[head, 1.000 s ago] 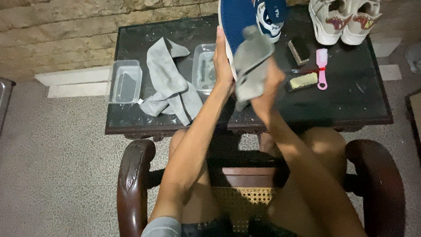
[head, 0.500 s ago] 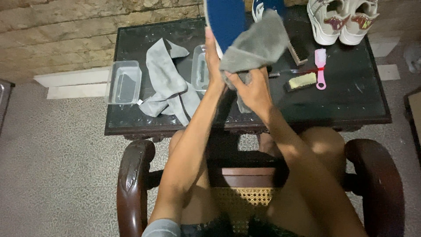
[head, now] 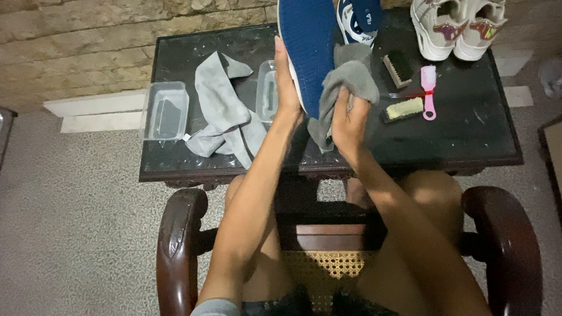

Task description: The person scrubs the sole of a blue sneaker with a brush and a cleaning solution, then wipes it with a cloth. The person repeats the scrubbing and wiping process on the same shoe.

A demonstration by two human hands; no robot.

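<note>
My left hand grips a blue-soled sneaker by its edge, sole turned toward me, raised over the dark table. My right hand clutches a grey cloth bunched against the right side of the sole. A second blue and white sneaker sits just behind, partly hidden by the held one.
On the table lie another grey cloth, two clear plastic tubs, a dark brush, a yellow scrub brush, a pink-handled brush and a white pair of sneakers. Wooden chair arms flank my legs.
The cloth in my right hand has slid down and right along the sole, from spread across its upper part to bunched at its side. The sneaker has stayed raised in my left hand.
</note>
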